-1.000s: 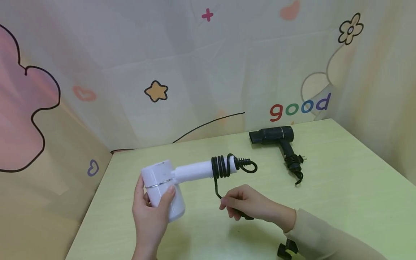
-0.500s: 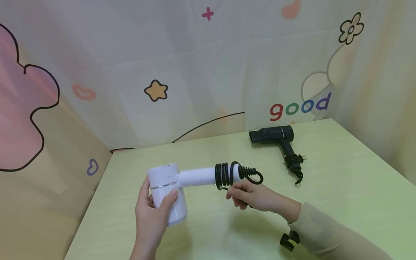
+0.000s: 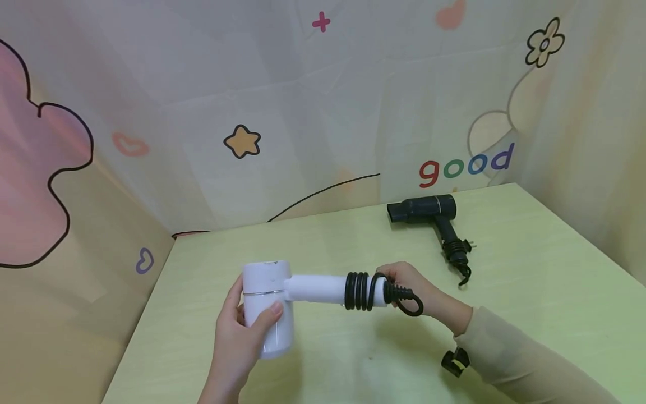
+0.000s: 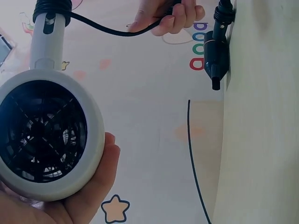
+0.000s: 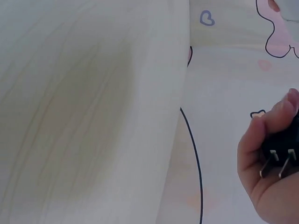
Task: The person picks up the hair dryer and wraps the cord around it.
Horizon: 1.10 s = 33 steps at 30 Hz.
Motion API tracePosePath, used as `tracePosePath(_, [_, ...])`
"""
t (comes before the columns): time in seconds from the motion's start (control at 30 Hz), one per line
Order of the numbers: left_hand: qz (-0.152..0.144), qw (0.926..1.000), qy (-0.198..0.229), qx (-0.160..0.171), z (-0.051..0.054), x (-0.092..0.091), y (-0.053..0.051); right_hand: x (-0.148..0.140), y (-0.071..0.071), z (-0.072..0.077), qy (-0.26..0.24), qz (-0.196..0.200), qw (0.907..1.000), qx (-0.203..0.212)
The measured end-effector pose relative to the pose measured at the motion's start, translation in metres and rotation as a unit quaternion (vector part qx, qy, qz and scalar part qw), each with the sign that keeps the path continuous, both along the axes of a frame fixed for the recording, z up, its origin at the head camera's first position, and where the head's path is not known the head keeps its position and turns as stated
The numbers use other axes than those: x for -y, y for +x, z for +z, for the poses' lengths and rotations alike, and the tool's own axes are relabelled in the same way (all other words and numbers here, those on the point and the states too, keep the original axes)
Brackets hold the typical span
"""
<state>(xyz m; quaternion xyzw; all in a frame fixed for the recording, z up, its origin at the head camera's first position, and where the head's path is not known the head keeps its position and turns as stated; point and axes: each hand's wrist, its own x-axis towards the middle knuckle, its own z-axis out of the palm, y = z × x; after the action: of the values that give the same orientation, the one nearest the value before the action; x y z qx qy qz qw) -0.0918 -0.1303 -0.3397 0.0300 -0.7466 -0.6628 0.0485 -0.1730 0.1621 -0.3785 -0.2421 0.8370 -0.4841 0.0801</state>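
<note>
My left hand (image 3: 242,331) grips a white hair dryer (image 3: 267,320) by its barrel, above the table, with the handle pointing right. Black cord (image 3: 357,291) is coiled several times round the handle's end. In the left wrist view the dryer's dark round grille (image 4: 42,130) faces the camera, and a length of cord (image 4: 112,31) runs taut from the coil to the other hand. Behind the handle's end, my right hand (image 3: 419,286) holds the cord's plug end. The right wrist view shows the two-pronged black plug (image 5: 279,156) within the curled fingers.
A black hair dryer (image 3: 424,209) lies at the table's back right, its cord wound round its handle. Behind the table (image 3: 202,280) hangs a printed curtain (image 3: 323,112). A black wrist-worn device (image 3: 456,362) shows under the right sleeve.
The white dryer has shifted right and slightly down, its handle tipping to nearly level. My right hand has moved up and right, carrying the cord end from below the handle to behind it.
</note>
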Motion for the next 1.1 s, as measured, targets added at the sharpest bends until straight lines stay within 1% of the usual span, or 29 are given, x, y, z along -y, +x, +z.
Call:
tracePosePath(0.17, [-0.013,0.9999,-0.01,0.001,-0.001,0.001,0.001,-0.003,-0.002,0.004,0.01,-0.034,0.9993,0.011])
tracePosePath(0.3, [-0.019,0.9995,-0.026,0.001,-0.002,0.002,0.0,-0.006,-0.001,0.012,0.025,-0.051,0.9984,0.001])
tracePosePath(0.4, [-0.023,0.999,-0.039,0.003,-0.002,0.003,0.0,-0.01,-0.001,0.018,0.034,-0.048,0.998,-0.022])
tracePosePath(0.53, [-0.031,0.9982,-0.051,0.007,-0.003,0.003,0.0,-0.015,-0.002,0.026,0.034,-0.048,0.997,-0.05])
tracePosePath(0.73, [-0.054,0.9963,-0.066,0.01,-0.003,0.003,0.001,-0.022,-0.006,0.036,0.036,-0.049,0.9951,-0.078])
tracePosePath(0.9, [-0.066,0.9947,-0.078,0.014,-0.003,0.003,0.003,-0.024,-0.008,0.041,0.028,-0.045,0.9947,-0.089])
tracePosePath(1.1, [-0.087,0.9917,-0.094,0.005,-0.003,0.005,0.003,-0.022,-0.008,0.041,0.04,-0.034,0.9947,-0.088])
